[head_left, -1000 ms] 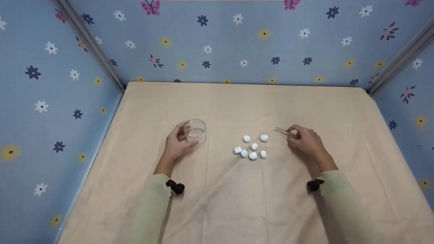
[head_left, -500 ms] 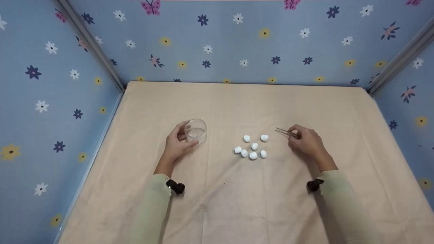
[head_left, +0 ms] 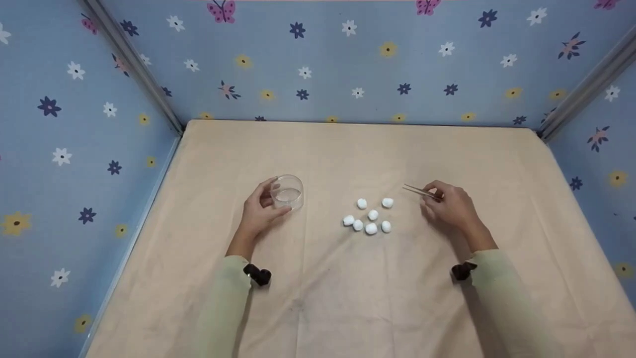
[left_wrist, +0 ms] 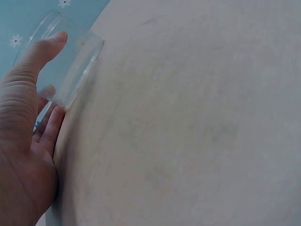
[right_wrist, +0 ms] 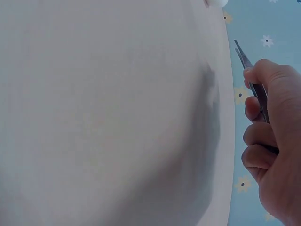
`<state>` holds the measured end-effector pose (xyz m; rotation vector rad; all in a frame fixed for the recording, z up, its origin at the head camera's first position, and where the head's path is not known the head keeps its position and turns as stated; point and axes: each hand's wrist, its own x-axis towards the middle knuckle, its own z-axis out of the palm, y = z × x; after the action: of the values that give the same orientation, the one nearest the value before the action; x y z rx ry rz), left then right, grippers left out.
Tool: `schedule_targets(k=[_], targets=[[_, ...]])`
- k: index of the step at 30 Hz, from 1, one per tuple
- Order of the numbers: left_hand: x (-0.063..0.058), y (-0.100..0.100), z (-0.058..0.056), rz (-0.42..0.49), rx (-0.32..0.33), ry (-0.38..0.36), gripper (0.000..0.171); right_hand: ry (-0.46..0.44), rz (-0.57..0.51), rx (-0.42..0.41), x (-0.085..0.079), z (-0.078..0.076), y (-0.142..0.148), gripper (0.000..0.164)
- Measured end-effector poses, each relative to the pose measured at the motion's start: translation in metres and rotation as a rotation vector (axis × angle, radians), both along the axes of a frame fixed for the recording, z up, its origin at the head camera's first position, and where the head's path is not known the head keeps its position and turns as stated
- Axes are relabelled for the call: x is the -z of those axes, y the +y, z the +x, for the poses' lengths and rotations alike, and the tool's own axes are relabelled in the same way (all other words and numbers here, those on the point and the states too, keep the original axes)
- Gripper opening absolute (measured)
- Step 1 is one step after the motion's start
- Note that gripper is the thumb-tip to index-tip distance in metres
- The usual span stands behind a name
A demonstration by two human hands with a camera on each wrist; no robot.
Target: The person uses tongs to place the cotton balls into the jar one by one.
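My left hand [head_left: 259, 211] grips a clear round plastic container [head_left: 287, 192], thumb on its near side and fingers round the far left. The container stands upright on the cloth, and nothing shows inside it. In the left wrist view the thumb [left_wrist: 44, 52] lies along the clear wall. Metal tweezers [head_left: 419, 191] are pinched in my right hand [head_left: 451, 209], their tips a little apart and pointing left. The right wrist view shows the tweezers [right_wrist: 254, 84] between thumb and curled fingers, above the table. Several white cotton balls [head_left: 372, 215] lie loose between the hands, left of the tweezer tips.
A beige cloth [head_left: 343, 298] with soft creases covers the table. Blue flowered panels [head_left: 328, 59] stand behind and on both sides, joined at grey corner posts [head_left: 136, 64]. Black cameras [head_left: 257, 274] sit at both wrists.
My right hand has shifted very slightly up and the tweezers have tilted a little, with their tips higher in view. The left hand, container and cotton balls stay in place.
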<state>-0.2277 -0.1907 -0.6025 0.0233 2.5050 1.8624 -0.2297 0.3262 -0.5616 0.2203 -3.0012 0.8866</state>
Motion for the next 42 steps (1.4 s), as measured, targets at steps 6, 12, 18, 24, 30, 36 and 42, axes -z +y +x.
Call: schedule_targets(k=[6,12,18,24,30,36,42], targets=[[0.001,0.0,0.0,-0.005,0.003,0.006,0.09,0.006,-0.003,-0.023,-0.001,0.0,0.001,0.021],[0.0,-0.001,0.0,-0.007,0.003,0.011,0.091,0.029,-0.002,-0.047,-0.004,0.001,-0.002,0.022],[0.002,-0.001,-0.001,-0.009,0.003,0.016,0.091,0.07,0.024,-0.08,-0.008,0.002,-0.006,0.027],[0.001,-0.002,0.0,-0.02,0.009,0.004,0.091,0.102,0.033,-0.113,-0.011,0.002,-0.007,0.028],[0.001,-0.002,0.0,-0.016,0.009,-0.005,0.09,0.109,0.047,-0.157,-0.014,0.002,-0.009,0.026],[0.003,-0.002,0.0,-0.023,0.012,0.008,0.089,0.12,0.057,-0.215,-0.011,0.002,-0.011,0.022],[0.002,-0.002,0.0,-0.021,0.01,0.005,0.09,0.136,0.048,-0.256,-0.007,0.003,-0.014,0.018]])
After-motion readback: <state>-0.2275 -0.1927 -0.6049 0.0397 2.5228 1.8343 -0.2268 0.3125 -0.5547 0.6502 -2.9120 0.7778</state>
